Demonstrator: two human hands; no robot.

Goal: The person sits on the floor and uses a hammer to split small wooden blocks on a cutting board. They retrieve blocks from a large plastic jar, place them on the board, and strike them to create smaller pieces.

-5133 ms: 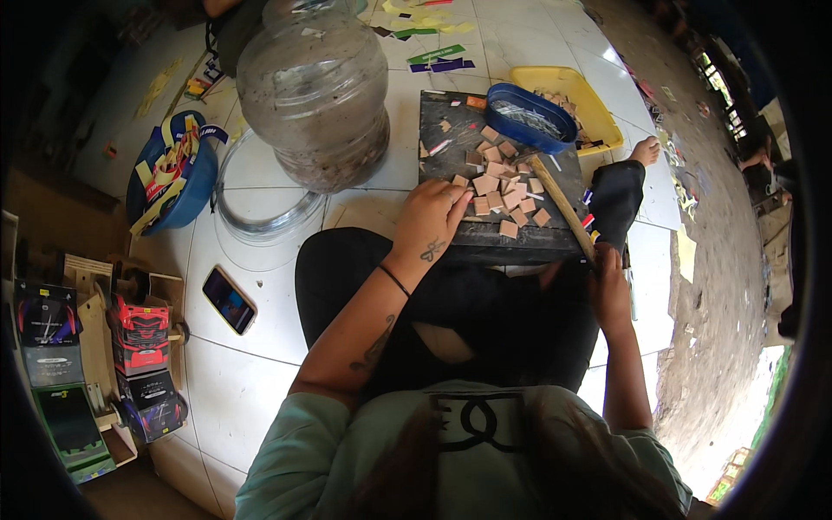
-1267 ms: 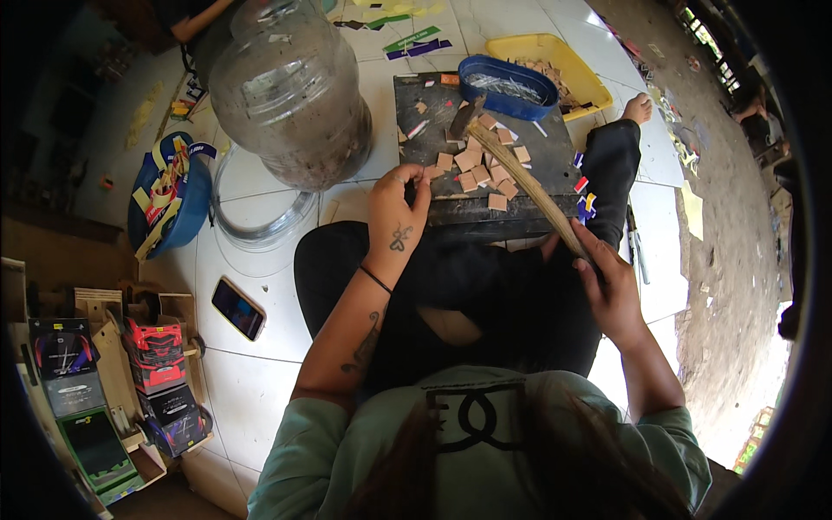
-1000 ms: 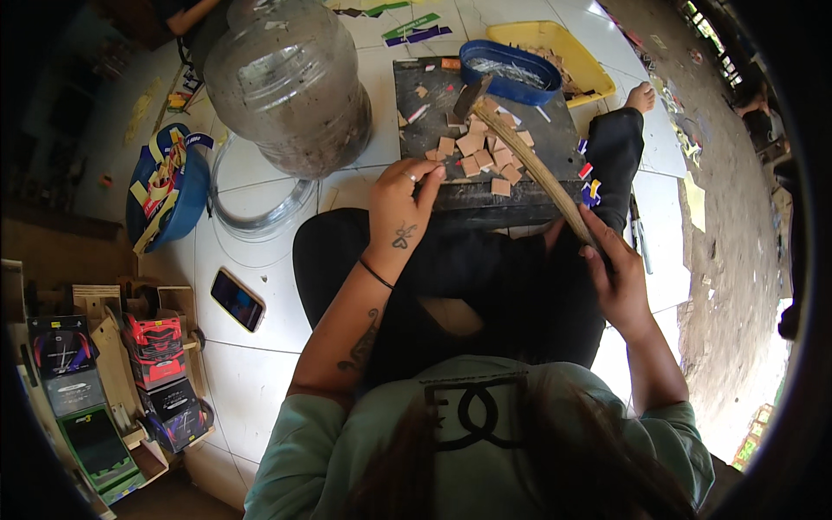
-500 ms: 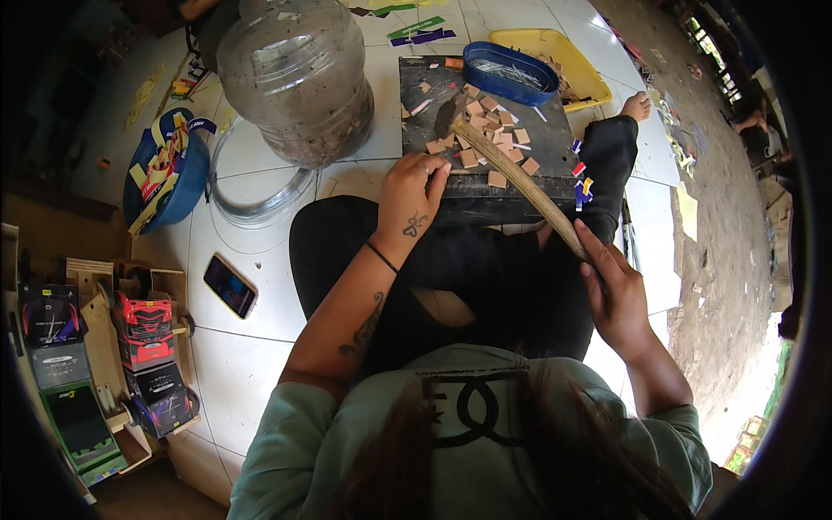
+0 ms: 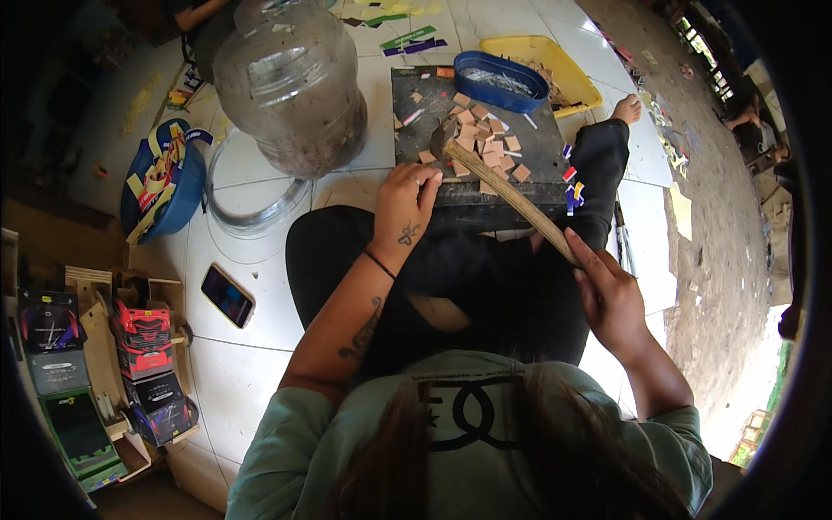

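The hammer [image 5: 511, 202] had a long, rough, light-brown wooden handle, slightly bowed, and a dark head; it slanted from right of centre up to the dark board [image 5: 425, 95] in the upper middle of the frame. The right hand [image 5: 609, 286] was closed around the handle's lower end, forefinger stretched along it. The left hand [image 5: 400, 204] was at the board's near left corner, thumb and fingertips drawn together; whether they pinched anything could not be told. Small, flat tan squares [image 5: 490, 139] lay in a loose heap on the board, and the hammer crossed in front of some, hiding parts of them; whether it touched them was unclear. At the board's far right edge stood a blue tub [image 5: 503, 100] of thin silvery bits, partly blocking the view of a yellow tray [image 5: 585, 69] behind. A big cloudy plastic jug [image 5: 286, 95] filled the upper left, with a wire coil [image 5: 251, 224] below it, a blue bowl [image 5: 186, 199] of coloured strips farther left, and a phone [image 5: 227, 295] lower down on the white tiles.
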